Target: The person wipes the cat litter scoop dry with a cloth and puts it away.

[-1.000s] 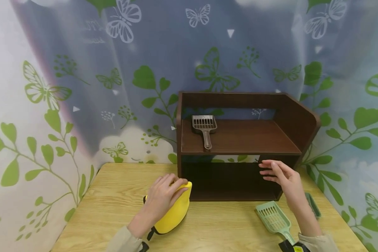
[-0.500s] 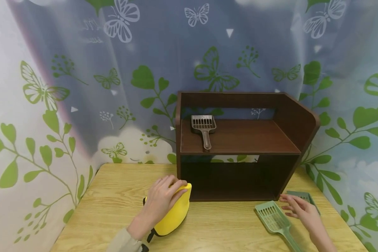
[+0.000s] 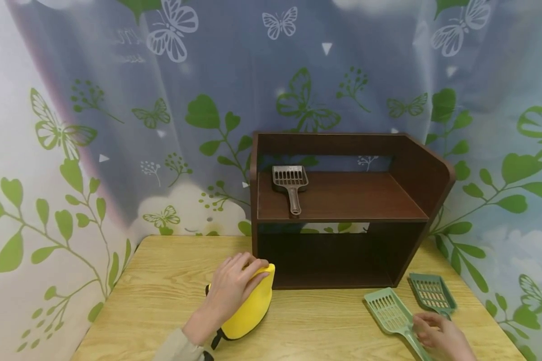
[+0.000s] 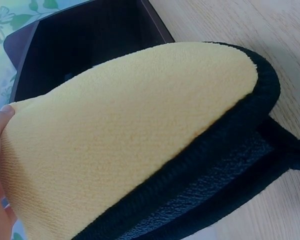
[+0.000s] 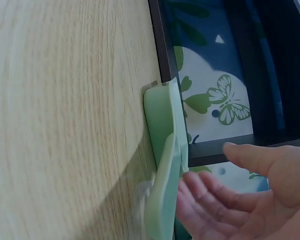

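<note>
My left hand (image 3: 229, 286) grips the upper edge of a yellow cloth mitt (image 3: 253, 313) with black trim at the table's left-centre. In the left wrist view the mitt's fuzzy face (image 4: 130, 120) fills the middle, and a black strap (image 4: 290, 142) trails to the right. On the right, a light green litter scoop (image 3: 388, 311) lies on the wood with its handle toward me. My right hand (image 3: 442, 336) is beside that handle. The right wrist view shows its thumb spread away from the fingers (image 5: 210, 192), whose tips are close to the scoop; contact is unclear.
A dark brown two-level shelf (image 3: 343, 200) stands at the back of the wooden table (image 3: 176, 265). A brown litter scoop (image 3: 291, 179) lies on its upper board. A darker green scoop (image 3: 433, 293) sits right of the light green one. A patterned curtain (image 3: 235, 65) hangs behind.
My right hand has come down from in front of the shelf to the light green scoop's handle, uncovering the darker green scoop. The left hand and mitt have barely moved.
</note>
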A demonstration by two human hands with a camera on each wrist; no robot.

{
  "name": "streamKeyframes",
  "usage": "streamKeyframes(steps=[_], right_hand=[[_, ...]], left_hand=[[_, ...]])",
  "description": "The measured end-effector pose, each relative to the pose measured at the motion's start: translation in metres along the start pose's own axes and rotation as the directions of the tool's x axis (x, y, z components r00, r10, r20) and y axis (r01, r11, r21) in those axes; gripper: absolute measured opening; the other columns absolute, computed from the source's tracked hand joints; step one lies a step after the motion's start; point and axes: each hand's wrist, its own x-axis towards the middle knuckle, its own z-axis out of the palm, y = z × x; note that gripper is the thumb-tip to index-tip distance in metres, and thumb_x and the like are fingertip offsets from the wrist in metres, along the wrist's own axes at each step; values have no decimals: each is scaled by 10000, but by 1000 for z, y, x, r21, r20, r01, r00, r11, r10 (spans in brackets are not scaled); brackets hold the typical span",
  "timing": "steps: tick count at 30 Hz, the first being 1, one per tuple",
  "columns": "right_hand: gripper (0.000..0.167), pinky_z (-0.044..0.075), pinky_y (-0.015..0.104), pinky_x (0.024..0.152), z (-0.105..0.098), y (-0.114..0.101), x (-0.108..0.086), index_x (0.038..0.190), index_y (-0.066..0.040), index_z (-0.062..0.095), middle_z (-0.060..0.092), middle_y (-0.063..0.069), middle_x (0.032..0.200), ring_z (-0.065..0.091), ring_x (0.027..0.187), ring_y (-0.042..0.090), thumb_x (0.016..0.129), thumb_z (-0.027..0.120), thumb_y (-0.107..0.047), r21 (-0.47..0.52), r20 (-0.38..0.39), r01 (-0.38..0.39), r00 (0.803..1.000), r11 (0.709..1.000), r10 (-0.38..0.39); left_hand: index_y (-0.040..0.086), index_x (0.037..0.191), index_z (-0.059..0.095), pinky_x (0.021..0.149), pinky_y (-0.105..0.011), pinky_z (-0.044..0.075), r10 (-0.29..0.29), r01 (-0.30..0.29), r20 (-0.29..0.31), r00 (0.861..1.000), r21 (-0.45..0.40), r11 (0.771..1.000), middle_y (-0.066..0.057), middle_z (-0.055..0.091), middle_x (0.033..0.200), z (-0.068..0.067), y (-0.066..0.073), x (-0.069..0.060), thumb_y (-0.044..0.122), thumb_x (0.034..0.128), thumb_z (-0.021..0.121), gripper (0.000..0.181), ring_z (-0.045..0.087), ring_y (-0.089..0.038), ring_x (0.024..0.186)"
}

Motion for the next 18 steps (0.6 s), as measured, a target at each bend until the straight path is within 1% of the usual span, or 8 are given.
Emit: streamKeyframes(steps=[4, 7, 8, 11, 13, 15, 17, 18], right_hand=[[595, 586, 351, 718, 0, 4, 0, 1214, 173, 541, 658, 171, 1010, 683, 802, 192, 1017, 609, -384, -18, 8, -65, 998, 998, 65], [678, 572, 386, 725, -1, 9, 1, 1208, 165, 554, 673, 142, 996, 676, 814, 203, 992, 614, -476, -78, 57, -99, 993, 992, 103], [678, 559, 382, 703, 0, 10, 1, 1200, 155, 568, 669, 127, 949, 657, 774, 199, 985, 619, -487, -99, 69, -101, 992, 990, 108], [686, 552, 434, 750, 2, 14, 4, 1174, 142, 612, 697, 142, 965, 670, 836, 269, 978, 612, -515, -204, 115, -59, 990, 977, 84], [662, 544, 441, 762, 5, 15, 5, 1140, 148, 627, 704, 166, 980, 663, 859, 292, 979, 618, -495, -257, 143, -4, 989, 966, 42], [556, 510, 365, 692, 6, 16, 6, 941, 123, 607, 654, 113, 829, 617, 765, 219, 995, 617, -431, -256, 207, 86, 978, 963, -32], [486, 379, 281, 603, 6, 16, 6, 788, 51, 486, 480, 22, 682, 451, 631, 128, 1005, 619, -362, -206, 260, 149, 961, 967, -93], [468, 307, 266, 586, 7, 15, 5, 748, 2, 415, 378, -12, 653, 355, 603, 103, 1009, 617, -330, -185, 273, 172, 955, 967, -118]], left_hand=[[214, 1075, 697, 600, -246, 418, -1, 1, 0, 1000, -5, 1000, 47, 621, 903, -1, -1, -1, 323, 981, 670, 146, 572, -126, 748], [214, 1078, 696, 599, -246, 420, -1, 1, 3, 1000, -2, 1000, 47, 619, 906, -1, -1, -2, 320, 979, 674, 147, 572, -126, 752], [213, 1077, 695, 599, -245, 421, -3, 3, 4, 1000, -2, 1000, 47, 618, 906, -1, -1, -2, 318, 976, 677, 147, 573, -127, 754], [212, 1074, 696, 595, -243, 419, -6, 6, 8, 1000, -3, 1000, 48, 613, 902, -2, -2, -3, 319, 974, 679, 147, 570, -124, 750], [212, 1071, 697, 595, -240, 417, -8, 8, 9, 1000, -4, 1000, 49, 610, 898, -2, -2, -3, 318, 972, 683, 145, 566, -123, 748], [212, 1069, 698, 597, -239, 415, -9, 9, 10, 1000, -5, 1000, 51, 608, 896, -2, -2, -4, 320, 973, 681, 146, 562, -122, 744], [214, 1068, 699, 597, -240, 414, -11, 11, 11, 1000, -4, 1000, 51, 608, 895, -2, -2, -4, 322, 972, 681, 146, 561, -121, 745], [214, 1068, 699, 598, -240, 413, -11, 11, 11, 1000, -4, 1000, 51, 607, 894, -2, -2, -4, 322, 971, 683, 147, 560, -122, 745]])
